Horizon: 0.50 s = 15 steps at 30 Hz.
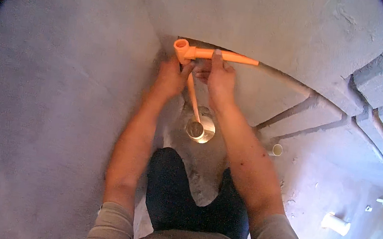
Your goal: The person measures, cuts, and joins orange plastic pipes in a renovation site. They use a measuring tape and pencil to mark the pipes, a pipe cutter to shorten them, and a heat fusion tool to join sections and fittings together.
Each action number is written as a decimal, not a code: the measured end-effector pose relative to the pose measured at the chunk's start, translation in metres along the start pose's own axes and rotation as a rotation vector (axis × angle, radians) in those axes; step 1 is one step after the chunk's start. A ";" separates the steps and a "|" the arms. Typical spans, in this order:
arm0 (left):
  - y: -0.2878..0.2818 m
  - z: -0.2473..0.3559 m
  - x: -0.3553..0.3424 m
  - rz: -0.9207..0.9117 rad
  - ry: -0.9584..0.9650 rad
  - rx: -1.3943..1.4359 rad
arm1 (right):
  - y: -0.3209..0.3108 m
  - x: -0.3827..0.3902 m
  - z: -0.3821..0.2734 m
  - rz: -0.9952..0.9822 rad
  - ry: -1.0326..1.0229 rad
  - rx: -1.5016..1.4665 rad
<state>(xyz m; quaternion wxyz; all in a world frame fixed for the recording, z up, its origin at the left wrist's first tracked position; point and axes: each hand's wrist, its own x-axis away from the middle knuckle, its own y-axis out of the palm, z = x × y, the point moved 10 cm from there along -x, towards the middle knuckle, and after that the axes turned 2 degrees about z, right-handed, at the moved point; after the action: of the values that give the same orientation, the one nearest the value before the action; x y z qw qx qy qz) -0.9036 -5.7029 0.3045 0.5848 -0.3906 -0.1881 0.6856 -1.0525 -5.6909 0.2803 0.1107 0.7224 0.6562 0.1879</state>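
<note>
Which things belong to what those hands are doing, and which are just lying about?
Part of the job, apparently:
orange tee fitting, at the left hand
orange pipe, in the right hand
lower orange pipe

Seemingly just around:
cream pipe stub
white pipe, far right

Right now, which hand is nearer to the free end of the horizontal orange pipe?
Right. The right hand is just left of that end, its thumb on the horizontal orange pipe; the left hand is farther left, at the base of the orange pipe fitting.

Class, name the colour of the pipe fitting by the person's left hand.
The pipe fitting is bright orange, best seen in the head view.
</note>
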 end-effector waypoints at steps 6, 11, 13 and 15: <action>0.011 -0.009 0.000 0.006 0.029 0.063 | -0.001 0.001 0.005 0.028 0.000 0.000; 0.015 -0.032 0.010 -0.016 -0.079 0.195 | 0.011 0.010 0.006 -0.017 0.020 -0.032; 0.019 -0.030 0.010 -0.038 -0.112 0.218 | 0.009 0.007 0.013 -0.032 0.035 -0.004; 0.015 -0.028 0.014 -0.026 -0.132 0.234 | 0.012 0.008 0.015 -0.067 0.052 0.023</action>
<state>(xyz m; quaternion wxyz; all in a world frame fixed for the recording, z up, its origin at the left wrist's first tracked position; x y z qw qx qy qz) -0.8922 -5.6990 0.2715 0.6215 -0.2713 -0.1501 0.7194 -1.0349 -5.6834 0.2727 0.0915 0.6962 0.6848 0.1950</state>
